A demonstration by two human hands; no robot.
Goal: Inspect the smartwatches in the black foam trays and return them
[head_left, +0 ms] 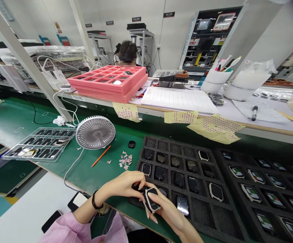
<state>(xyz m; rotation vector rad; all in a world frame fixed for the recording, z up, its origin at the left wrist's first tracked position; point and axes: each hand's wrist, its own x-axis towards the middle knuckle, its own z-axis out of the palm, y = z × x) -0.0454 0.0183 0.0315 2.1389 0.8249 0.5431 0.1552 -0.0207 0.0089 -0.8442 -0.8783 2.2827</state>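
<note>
Right hand (170,209) holds a rounded-square watch with a dark face and pale metal frame (153,200), thumb laid across the face, fingers beneath. Left hand (130,184), black band (94,199) at the wrist, has its fingers bent narrow at the watch's left edge; cannot tell whether they pinch anything.

Watch is tilted, above the near-left corner of a black foam tray with square compartments (204,210). Dark square pieces and pale-framed watch cases sit in many of these. To its right, a second black foam tray (234,185) bears watches with lit screens.

Beyond the left hand, on the green work surface (90,178): small pinkish-silver scraps (125,160), thin orange stick (101,156), round grey-white fan (96,133).
</note>
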